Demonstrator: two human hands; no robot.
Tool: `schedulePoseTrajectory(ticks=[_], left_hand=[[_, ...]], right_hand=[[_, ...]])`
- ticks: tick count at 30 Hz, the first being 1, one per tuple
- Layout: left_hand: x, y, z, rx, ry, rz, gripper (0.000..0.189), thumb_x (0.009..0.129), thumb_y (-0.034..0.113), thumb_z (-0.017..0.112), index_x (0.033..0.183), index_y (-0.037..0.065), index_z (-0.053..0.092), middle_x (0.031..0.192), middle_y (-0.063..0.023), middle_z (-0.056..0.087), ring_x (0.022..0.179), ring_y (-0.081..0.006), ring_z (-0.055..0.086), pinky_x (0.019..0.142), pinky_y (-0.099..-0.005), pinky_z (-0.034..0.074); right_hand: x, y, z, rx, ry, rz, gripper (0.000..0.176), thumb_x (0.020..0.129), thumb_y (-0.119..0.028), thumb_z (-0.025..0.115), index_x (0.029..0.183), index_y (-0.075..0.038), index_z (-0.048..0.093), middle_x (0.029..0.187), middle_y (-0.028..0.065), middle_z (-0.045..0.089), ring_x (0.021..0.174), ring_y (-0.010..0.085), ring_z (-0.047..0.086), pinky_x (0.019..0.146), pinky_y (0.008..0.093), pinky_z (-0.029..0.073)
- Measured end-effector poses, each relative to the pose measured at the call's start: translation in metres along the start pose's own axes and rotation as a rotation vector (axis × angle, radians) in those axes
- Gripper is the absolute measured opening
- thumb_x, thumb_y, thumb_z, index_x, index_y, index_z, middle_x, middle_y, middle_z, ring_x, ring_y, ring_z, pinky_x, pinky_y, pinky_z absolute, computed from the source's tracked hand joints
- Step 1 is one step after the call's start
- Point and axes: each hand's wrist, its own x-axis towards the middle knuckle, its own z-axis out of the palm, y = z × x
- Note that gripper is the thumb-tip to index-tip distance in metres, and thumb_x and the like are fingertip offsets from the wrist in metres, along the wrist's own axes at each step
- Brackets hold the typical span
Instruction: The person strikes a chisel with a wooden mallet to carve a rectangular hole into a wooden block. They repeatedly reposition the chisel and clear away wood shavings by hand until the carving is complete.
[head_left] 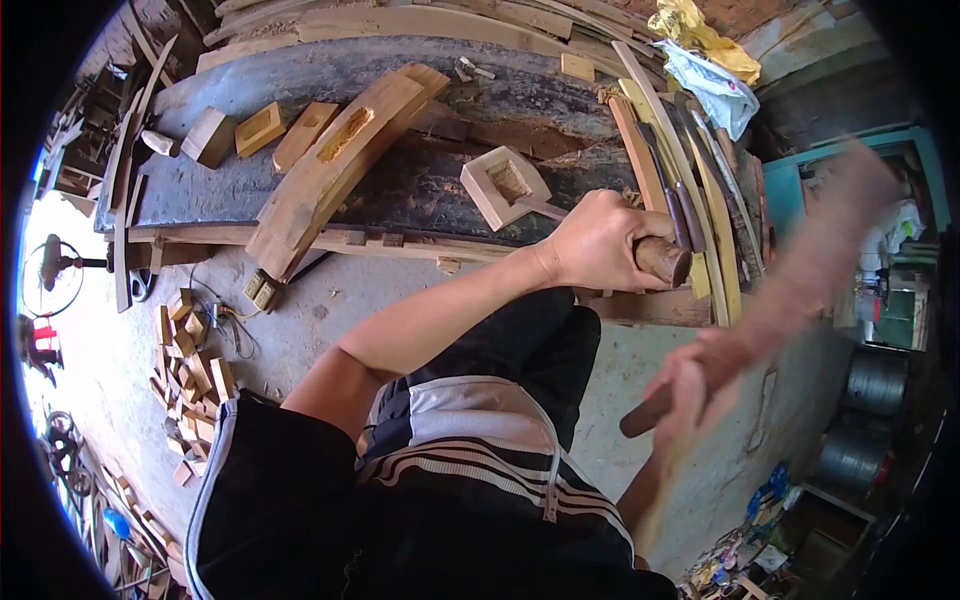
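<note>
My left hand (605, 240) is wrapped round the wooden handle of a chisel (663, 261), whose butt sticks out to the right of the fist. Its narrow blade runs left into the recess of a small wooden block (483, 193) lying on the dark workbench (400, 195). Out to the right, my right hand (690, 392) grips a long wooden mallet (790, 290), raised and smeared by motion. The mallet's head is apart from the chisel. How deep the chisel tip sits in the recess cannot be seen.
A long slotted timber (340, 165) lies across the bench, with hollowed blocks (260, 130) left of it. Chisels (680, 205) and wooden strips (640, 160) lie at the right end. Offcuts (190, 370) are piled on the floor at left. Plastic bags (710, 85) hang beyond.
</note>
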Motion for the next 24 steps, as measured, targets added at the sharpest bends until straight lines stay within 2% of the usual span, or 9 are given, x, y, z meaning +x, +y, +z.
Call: schedulePoseTrajectory(ticks=[2,3,10,12,13,16,20,22,24], left_hand=[[-0.003,-0.006,0.002,0.032,-0.017,-0.027,0.031,0.064,0.025,0.084,0.086,0.010,0.068,0.068,-0.0146,0.063,0.065,-0.0361,0.063,0.060,-0.0389,0.052],[-0.003,-0.008,0.002,0.067,-0.033,-0.057,0.038,0.062,0.030,0.082,0.097,0.015,0.074,0.072,-0.0162,0.066,0.069,-0.0385,0.064,0.064,-0.0412,0.055],[0.000,0.001,0.001,0.016,-0.052,-0.099,0.037,0.062,0.031,0.081,0.093,0.013,0.073,0.072,-0.0171,0.066,0.069,-0.0394,0.064,0.067,-0.0427,0.055],[-0.002,0.000,0.002,0.034,-0.042,-0.071,0.036,0.062,0.030,0.081,0.092,0.013,0.073,0.072,-0.0168,0.065,0.069,-0.0395,0.064,0.067,-0.0429,0.055],[-0.002,0.000,0.004,0.049,-0.031,-0.053,0.034,0.063,0.029,0.081,0.091,0.013,0.072,0.071,-0.0165,0.065,0.069,-0.0397,0.063,0.066,-0.0430,0.055],[-0.001,0.001,0.005,0.006,-0.047,-0.072,0.029,0.063,0.027,0.080,0.085,0.012,0.071,0.070,-0.0159,0.065,0.068,-0.0394,0.063,0.067,-0.0428,0.055],[-0.002,0.002,0.002,0.022,-0.064,-0.099,0.022,0.064,0.010,0.077,0.084,0.004,0.070,0.073,-0.0173,0.063,0.067,-0.0389,0.060,0.063,-0.0371,0.050],[0.000,0.003,0.005,0.022,-0.008,-0.053,0.023,0.066,0.009,0.076,0.088,0.004,0.072,0.074,-0.0192,0.064,0.066,-0.0401,0.059,0.063,-0.0361,0.051],[0.000,0.008,0.002,0.110,-0.045,-0.045,0.022,0.067,0.008,0.075,0.089,0.002,0.072,0.078,-0.0215,0.065,0.066,-0.0393,0.060,0.065,-0.0343,0.052]], right_hand=[[-0.001,0.000,0.004,-0.227,-0.149,0.204,0.046,0.086,-0.017,0.066,0.122,0.009,0.051,0.075,0.0092,0.061,0.055,0.0160,0.053,0.069,0.0337,0.048],[-0.002,0.019,-0.005,-0.300,-0.129,0.057,0.051,0.083,-0.014,0.069,0.125,0.009,0.051,0.078,0.0087,0.062,0.064,0.0189,0.057,0.079,0.0346,0.048],[-0.003,0.017,-0.025,-0.072,-0.220,-0.149,0.055,0.085,-0.015,0.071,0.129,0.008,0.049,0.094,0.0144,0.064,0.087,0.0206,0.059,0.082,0.0320,0.047],[0.001,0.011,0.002,-0.254,-0.132,0.067,0.053,0.085,-0.015,0.069,0.128,0.008,0.049,0.085,0.0124,0.062,0.074,0.0181,0.059,0.078,0.0324,0.048],[0.001,0.018,-0.004,-0.270,-0.150,0.063,0.052,0.086,-0.015,0.068,0.128,0.008,0.049,0.082,0.0107,0.062,0.071,0.0180,0.061,0.076,0.0324,0.050],[-0.005,0.006,-0.018,-0.142,-0.120,0.178,0.053,0.087,-0.016,0.069,0.129,0.009,0.049,0.089,0.0127,0.065,0.079,0.0229,0.065,0.078,0.0347,0.051],[-0.011,0.015,-0.029,0.068,-0.057,-0.003,0.054,0.087,-0.017,0.069,0.129,0.009,0.048,0.092,0.0136,0.065,0.080,0.0234,0.065,0.074,0.0343,0.052],[-0.007,0.029,-0.016,-0.363,-0.128,-0.030,0.050,0.088,-0.019,0.069,0.125,0.009,0.050,0.082,0.0132,0.064,0.060,0.0195,0.061,0.065,0.0344,0.051],[-0.006,0.027,-0.008,-0.324,-0.136,-0.042,0.049,0.087,-0.021,0.070,0.122,0.008,0.051,0.078,0.0117,0.063,0.050,0.0146,0.056,0.056,0.0313,0.049]])
